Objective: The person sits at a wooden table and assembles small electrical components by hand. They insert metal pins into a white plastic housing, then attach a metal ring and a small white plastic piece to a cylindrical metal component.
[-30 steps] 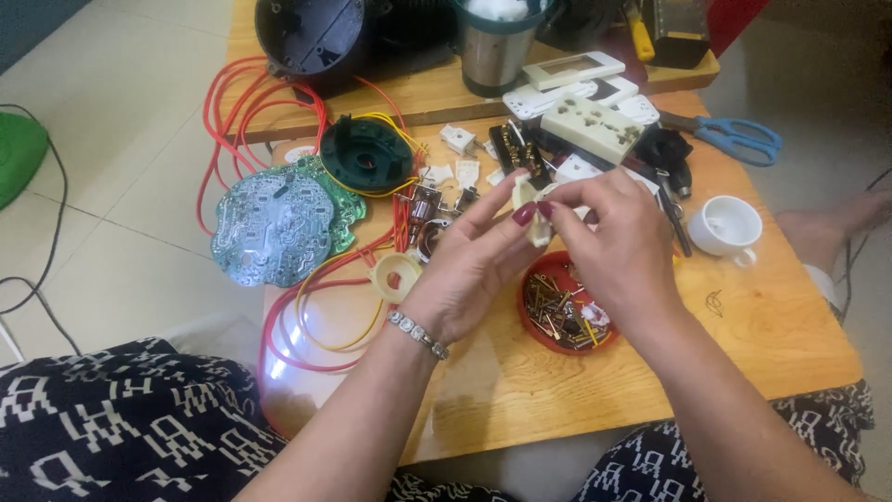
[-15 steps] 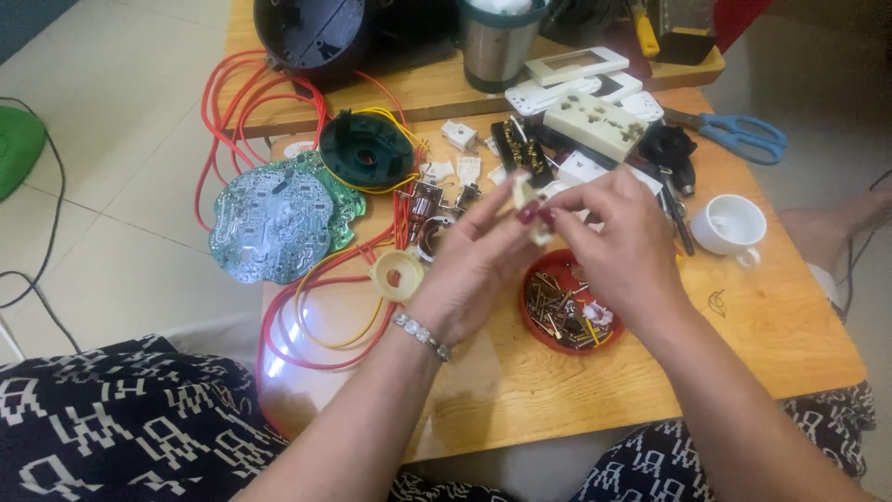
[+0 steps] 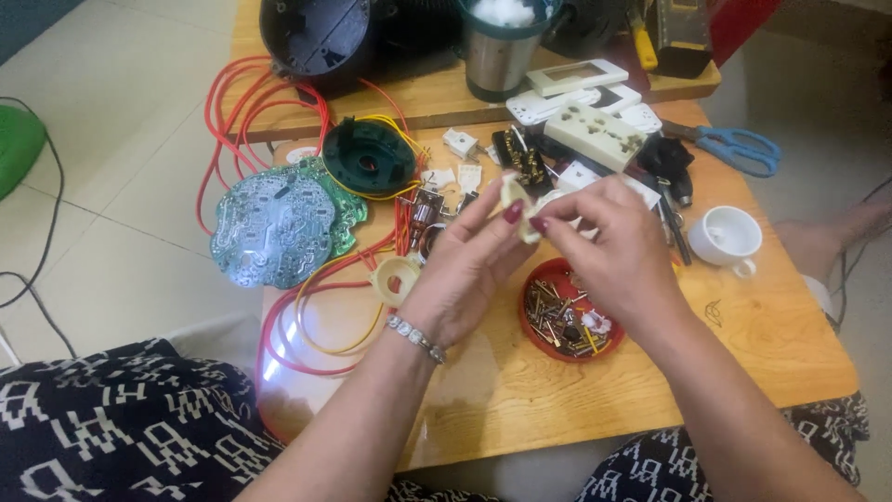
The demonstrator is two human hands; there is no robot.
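We see a wooden table (image 3: 743, 344) filling the frame's centre, with a green circuit board (image 3: 279, 223) at left (red wires looping round it). Mid-frame, the left hand (image 3: 465, 270) and right hand (image 3: 609, 246) both pinch a small cream part (image 3: 520, 204), possibly a switch piece. Just below lies a red dish (image 3: 569, 321) of screws.
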